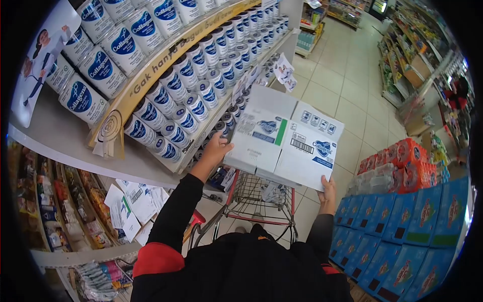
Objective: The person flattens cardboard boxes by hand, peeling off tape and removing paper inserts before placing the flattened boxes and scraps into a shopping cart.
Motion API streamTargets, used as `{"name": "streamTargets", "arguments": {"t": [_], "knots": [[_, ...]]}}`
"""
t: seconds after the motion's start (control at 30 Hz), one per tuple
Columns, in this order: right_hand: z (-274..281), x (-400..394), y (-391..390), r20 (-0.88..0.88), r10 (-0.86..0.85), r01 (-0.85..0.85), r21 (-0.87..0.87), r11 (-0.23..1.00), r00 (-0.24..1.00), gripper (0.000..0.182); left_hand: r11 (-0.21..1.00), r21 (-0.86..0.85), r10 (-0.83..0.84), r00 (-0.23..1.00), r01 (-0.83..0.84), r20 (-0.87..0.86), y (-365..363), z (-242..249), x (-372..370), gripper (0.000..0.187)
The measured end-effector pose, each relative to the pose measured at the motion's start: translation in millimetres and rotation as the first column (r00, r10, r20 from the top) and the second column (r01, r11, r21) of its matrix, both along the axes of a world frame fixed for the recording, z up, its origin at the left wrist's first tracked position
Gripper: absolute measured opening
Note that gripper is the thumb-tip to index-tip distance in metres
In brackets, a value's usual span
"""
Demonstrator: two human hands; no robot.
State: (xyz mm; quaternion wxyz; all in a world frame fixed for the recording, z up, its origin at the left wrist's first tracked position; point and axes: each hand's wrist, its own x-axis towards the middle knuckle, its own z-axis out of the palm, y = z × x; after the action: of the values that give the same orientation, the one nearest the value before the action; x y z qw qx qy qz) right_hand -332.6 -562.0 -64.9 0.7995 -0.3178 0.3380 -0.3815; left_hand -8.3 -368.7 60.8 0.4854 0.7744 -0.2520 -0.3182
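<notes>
A flattened white cardboard carton (pixel 279 143) printed with a blue Collagena logo, a green stripe and a barcode is held out in front of me. My left hand (pixel 217 150) grips its left edge, fingers partly behind the board. At the lower right corner, my right hand (pixel 328 190) is closed on the same carton, thumb on top. Directly beneath the carton is a wire shopping cart (pixel 259 194) with red bars; the carton hides part of its basket.
Collagena cans (pixel 188 93) fill the curved shelf on the left. More white cartons (pixel 132 204) lie low on the left. Blue cartons (pixel 402 216) and red-wrapped bottle packs (pixel 415 158) are stacked on the right. A tiled aisle (pixel 347 75) runs ahead between shelves.
</notes>
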Motion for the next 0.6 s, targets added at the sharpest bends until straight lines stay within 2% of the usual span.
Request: {"name": "streamTargets", "arguments": {"t": [0.07, 0.13, 0.2, 0.33, 0.4, 0.53, 0.6], "knots": [[-12.5, 17.5, -0.3, 0.006, -0.021, 0.021, 0.041, 0.999, 1.0, 0.034, 0.999, -0.04, 0.028, 0.999, -0.03, -0.027, 12.4, -16.8, 14.1, 0.057], [-28.0, 28.8, -0.4, 0.007, -0.054, 0.053, 0.087, 0.995, 0.999, 0.034, 1.0, 0.0, 0.008, 1.0, -0.008, -0.003, 34.5, -2.4, 7.8, 0.056], [-44.9, 38.2, 1.4, -0.007, -0.067, 0.068, 0.109, 0.992, 0.998, 0.034, 1.0, 0.0, -0.021, 0.977, 0.022, -0.214, 57.4, 20.1, -2.7, 0.053], [-64.7, 44.1, 4.7, -0.056, -0.022, 0.028, 0.1, 0.995, 0.998, 0.034, 0.998, 0.047, -0.027, 0.959, 0.042, -0.282, 101.4, 48.5, -15.2, 0.047], [-64.7, 46.1, 5.5, -0.122, 0.013, 0.003, 0.129, 0.992, 0.992, 0.034, 0.999, 0.024, 0.034, 0.945, -0.028, -0.326, 120.1, 57.5, -21.6, 0.043], [-83.3, 53.3, 1.4, -0.138, 0.047, -0.031, 0.116, 0.993, 0.989, 0.035, 0.987, 0.045, 0.162, 0.914, -0.156, -0.371, 155.6, 55.1, -30.7, 0.041], [-96.6, 57.5, -0.9, -0.185, 0.034, -0.024, 0.056, 0.998, 0.982, 0.035, 0.962, 0.024, 0.252, 0.855, -0.271, -0.453, 169.5, 52.0, -36.0, 0.036]]}}
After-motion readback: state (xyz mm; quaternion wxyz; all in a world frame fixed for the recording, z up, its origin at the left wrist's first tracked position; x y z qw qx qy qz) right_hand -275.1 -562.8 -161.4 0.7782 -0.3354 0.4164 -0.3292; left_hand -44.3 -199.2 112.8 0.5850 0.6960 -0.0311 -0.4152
